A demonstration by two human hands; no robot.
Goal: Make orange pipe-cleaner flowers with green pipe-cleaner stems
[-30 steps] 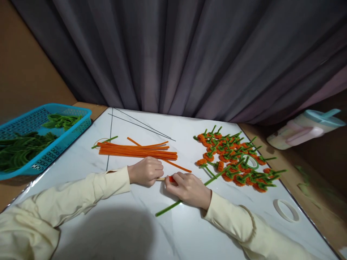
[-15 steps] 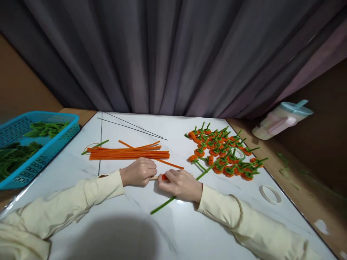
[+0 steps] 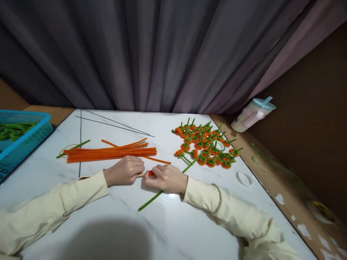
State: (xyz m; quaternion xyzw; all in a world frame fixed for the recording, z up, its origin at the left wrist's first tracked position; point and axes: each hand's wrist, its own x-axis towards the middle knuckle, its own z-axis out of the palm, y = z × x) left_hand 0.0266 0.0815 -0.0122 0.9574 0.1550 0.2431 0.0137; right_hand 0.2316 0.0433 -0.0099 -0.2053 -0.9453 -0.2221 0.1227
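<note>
At a white marbled table [image 3: 108, 227], my forearms angle inward from both lower corners, cuffs at the wrists. My L hand [image 3: 124, 170], back up, fingers curled closed, grips a thin wooden stick [image 3: 141, 175]; my R hand [image 3: 167, 178], facing it palm down w/ fingers bent, pinches a small orange piece [image 3: 151, 173] at the stick, btwn. the two hands & partly hidden by my R fingers. A long green stem [image 3: 150, 201] runs diagonally under my R hand. Just beyond my L hand lie orange stems [image 3: 111, 153]; orange-&-green pieces [image 3: 199, 144] cluster beyond my R, nr. the table's R edge
</note>
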